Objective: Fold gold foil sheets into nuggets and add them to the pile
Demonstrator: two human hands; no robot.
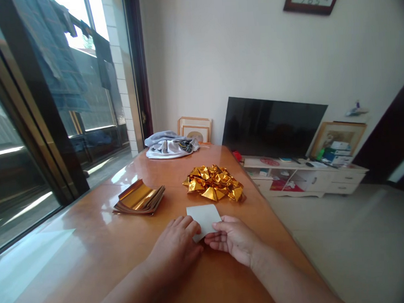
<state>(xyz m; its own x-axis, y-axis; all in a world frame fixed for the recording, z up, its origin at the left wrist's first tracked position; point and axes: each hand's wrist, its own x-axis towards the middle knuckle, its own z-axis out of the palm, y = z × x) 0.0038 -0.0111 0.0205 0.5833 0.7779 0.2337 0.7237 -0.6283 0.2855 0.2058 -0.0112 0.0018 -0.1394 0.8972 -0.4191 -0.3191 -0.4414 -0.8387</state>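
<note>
A small pale sheet of paper [204, 217] is between my hands over the wooden table. My right hand [234, 239] pinches its right edge, thumb on top and fingers beneath. On its left edge lie the curled fingers of my left hand [178, 241], with that thumb tucked low and partly hidden. Just beyond the sheet sits a heap of folded gold foil pieces [214, 184]. To the left rests a stack of gold foil paper [139, 197], its top sheet curling up.
The glossy table [126, 249] runs away from me. Folded clothes [170, 144] and picture frames [195, 128] are at its far end. A television [272, 125] stands on a white cabinet [314, 178] to the right. A glass sliding door [21, 136] is on the left.
</note>
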